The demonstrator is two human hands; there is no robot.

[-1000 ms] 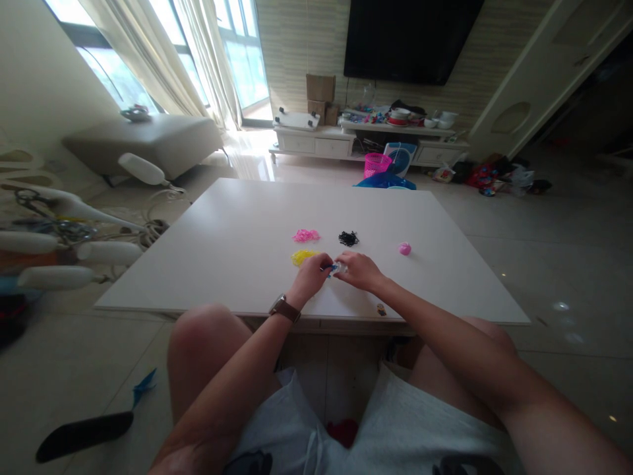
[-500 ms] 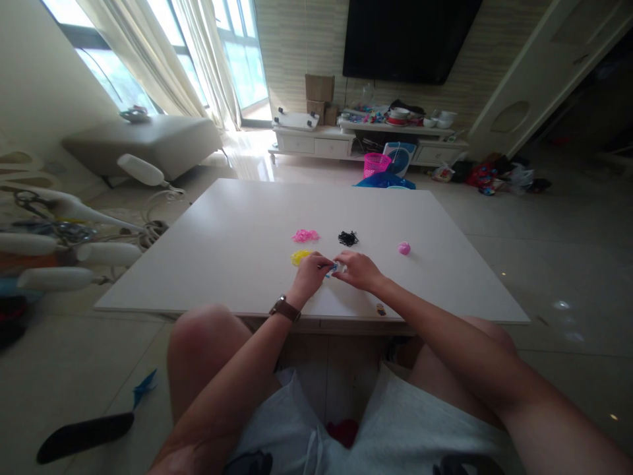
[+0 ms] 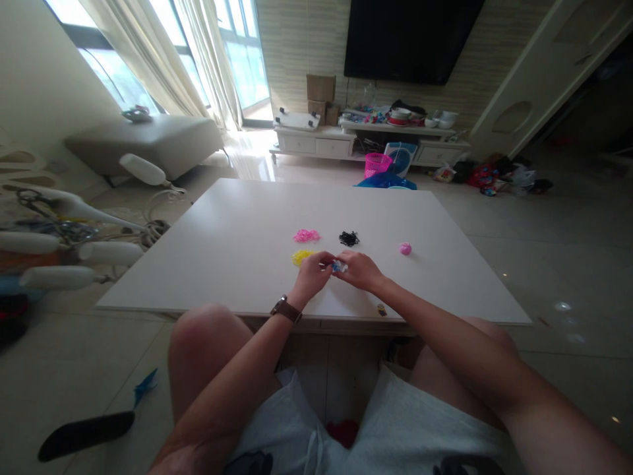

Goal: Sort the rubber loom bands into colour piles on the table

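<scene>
Over the near part of the white table [image 3: 247, 224], my two hands meet around a small blue and clear piece [image 3: 339, 266], too small to name. My left hand [image 3: 316, 269], below a brown wristwatch, is closed with its fingertips at the piece's left side. Thumb and fingers of my right hand [image 3: 361, 270] pinch the piece from the right. Just beyond my left hand lies a yellow pile of small bands [image 3: 301, 257], partly covered by it. Farther back are a pink pile [image 3: 306, 235] and a black pile [image 3: 349, 238] of similar small pieces.
A pink ball-like item [image 3: 405, 249] rests on the table to the right. A small cartoon figure [image 3: 381, 309] lies by the near edge. Beyond the table stand a pink basket [image 3: 376, 165] and a low white cabinet [image 3: 333, 146]. White padded rods [image 3: 111, 253] stick up at left.
My fingers have shifted slightly around the small blue and clear piece, and more of it shows between my hands. The piles on the table stay where they were.
</scene>
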